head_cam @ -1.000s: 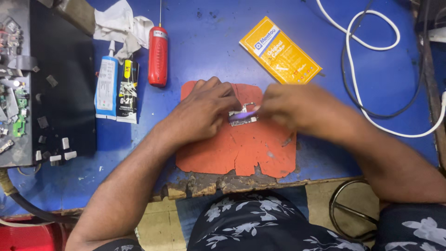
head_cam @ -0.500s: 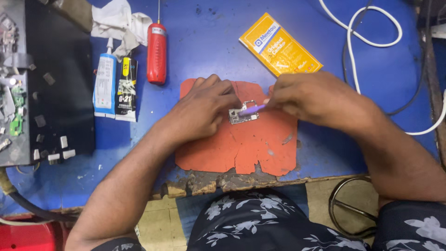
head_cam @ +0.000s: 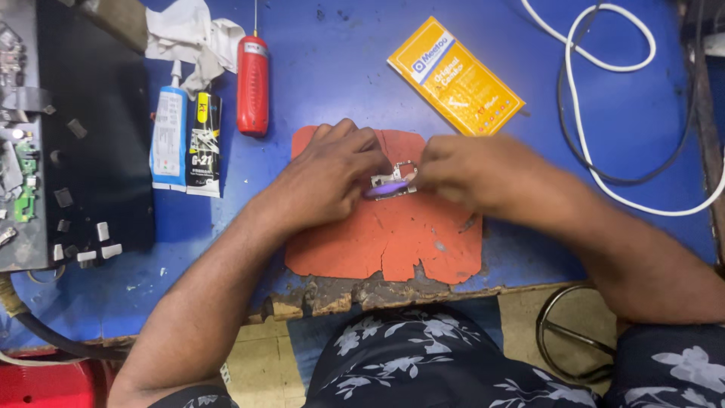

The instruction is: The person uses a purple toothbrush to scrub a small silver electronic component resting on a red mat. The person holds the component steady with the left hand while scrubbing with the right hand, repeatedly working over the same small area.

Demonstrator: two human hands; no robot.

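A small silver metal part [head_cam: 394,177] lies on a worn orange mat [head_cam: 393,234] on the blue worktable. My left hand [head_cam: 332,174] rests on the mat and pins the part with its fingertips. My right hand [head_cam: 468,174], blurred by motion, pinches a thin purple tool [head_cam: 384,189] whose tip lies against the part. Both forearms reach in from the near edge.
A red-handled screwdriver [head_cam: 253,75], two glue tubes [head_cam: 185,136] and a crumpled white cloth [head_cam: 189,30] lie at upper left. A yellow packet [head_cam: 455,77] sits behind the mat. A white cable [head_cam: 604,45] loops at right. A black tray [head_cam: 83,128] with small parts stands at left.
My right hand has shifted slightly and blurs with motion; the purple tool now lies lower along the part. My left hand stays put on the part.
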